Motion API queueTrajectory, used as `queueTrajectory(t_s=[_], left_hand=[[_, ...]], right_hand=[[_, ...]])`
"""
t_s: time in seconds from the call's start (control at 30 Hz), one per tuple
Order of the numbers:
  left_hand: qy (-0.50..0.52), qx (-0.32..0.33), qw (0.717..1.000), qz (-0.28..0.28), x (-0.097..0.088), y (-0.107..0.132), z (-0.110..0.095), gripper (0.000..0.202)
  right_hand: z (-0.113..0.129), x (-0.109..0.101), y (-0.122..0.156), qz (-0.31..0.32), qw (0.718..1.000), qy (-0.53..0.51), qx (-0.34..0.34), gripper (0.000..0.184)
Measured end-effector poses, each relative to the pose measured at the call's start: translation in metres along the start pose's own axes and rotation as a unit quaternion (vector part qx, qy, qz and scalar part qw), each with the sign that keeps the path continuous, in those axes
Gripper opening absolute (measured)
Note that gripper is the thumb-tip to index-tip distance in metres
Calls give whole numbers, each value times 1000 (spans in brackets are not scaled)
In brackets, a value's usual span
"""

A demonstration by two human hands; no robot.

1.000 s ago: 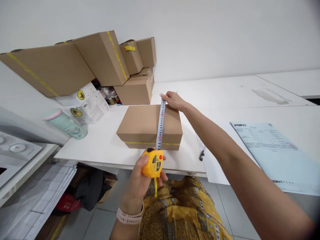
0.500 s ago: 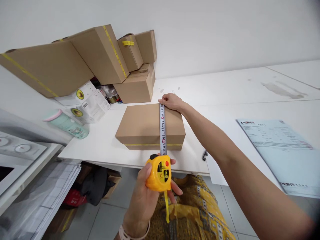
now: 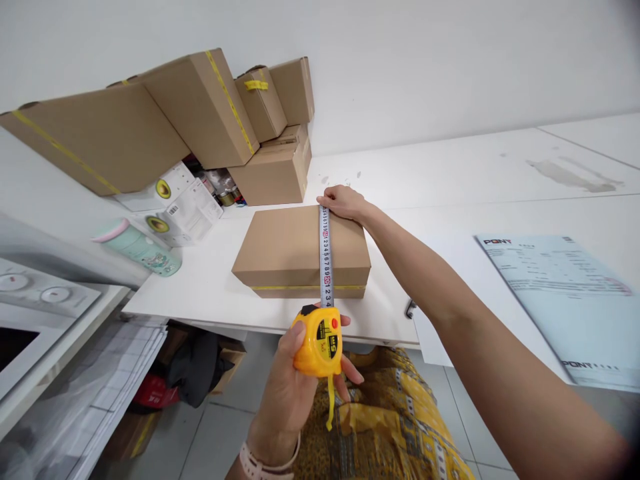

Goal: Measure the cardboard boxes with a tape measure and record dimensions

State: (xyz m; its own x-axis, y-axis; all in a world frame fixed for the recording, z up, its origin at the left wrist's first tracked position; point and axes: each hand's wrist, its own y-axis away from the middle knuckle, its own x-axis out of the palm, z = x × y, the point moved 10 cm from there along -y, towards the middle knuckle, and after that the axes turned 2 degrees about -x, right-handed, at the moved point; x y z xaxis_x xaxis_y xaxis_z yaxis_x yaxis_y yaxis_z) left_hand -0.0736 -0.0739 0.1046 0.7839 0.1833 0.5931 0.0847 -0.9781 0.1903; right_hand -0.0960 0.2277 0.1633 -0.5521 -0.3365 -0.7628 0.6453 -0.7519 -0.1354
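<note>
Head — tape (image 3: 325, 257) spans left grip (image 3: 293, 380) to right grip (image 3: 343, 202).

The tape (image 3: 326, 253) ends hidden under the right hand (image 3: 343, 202).

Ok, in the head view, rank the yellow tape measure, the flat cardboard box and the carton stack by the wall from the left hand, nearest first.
1. yellow tape measure: held in the left hand, low and centre.
2. flat cardboard box: on the table just ahead.
3. carton stack: farthest, against the back wall.
</note>
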Motion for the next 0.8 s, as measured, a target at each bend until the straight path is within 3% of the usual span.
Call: queueTrajectory(t_s=[0.07, 0.13, 0.23, 0.3, 0.37, 0.43, 0.5, 0.63, 0.8], left_hand=[[-11, 12, 1000, -14, -5, 5, -9, 41], [-32, 54, 997, -48, -20, 17, -27, 39], [-88, 182, 969, -142, -62, 45, -70, 43], [-127, 269, 931, -213, -96, 62, -99, 44], [-159, 306, 901, -263, -126, 65, -116, 42], [-180, 289, 899, -276, -151, 51, -120, 42], [-179, 253, 916, -256, -164, 31, -116, 42], [-139, 232, 943, -196, -157, 12, -114, 43], [-147, 257, 943, -152, -117, 20, -144, 48]], right_hand=[[3, -12, 1, -61, 996, -48, -34, 32], [-2, -36, 13, -176, 976, -117, -56, 37], [-34, -56, 55, -293, 935, -201, 3, 45], [-57, -45, 89, -271, 928, -248, 58, 50], [-66, -26, 122, -211, 942, -253, 68, 56], [-63, -12, 153, -174, 962, -209, 26, 58], [-50, 2, 174, -142, 973, -174, -43, 61], [-22, 7, 189, -122, 969, -169, -132, 68], [-12, -36, 183, -179, 970, -161, -22, 60]])
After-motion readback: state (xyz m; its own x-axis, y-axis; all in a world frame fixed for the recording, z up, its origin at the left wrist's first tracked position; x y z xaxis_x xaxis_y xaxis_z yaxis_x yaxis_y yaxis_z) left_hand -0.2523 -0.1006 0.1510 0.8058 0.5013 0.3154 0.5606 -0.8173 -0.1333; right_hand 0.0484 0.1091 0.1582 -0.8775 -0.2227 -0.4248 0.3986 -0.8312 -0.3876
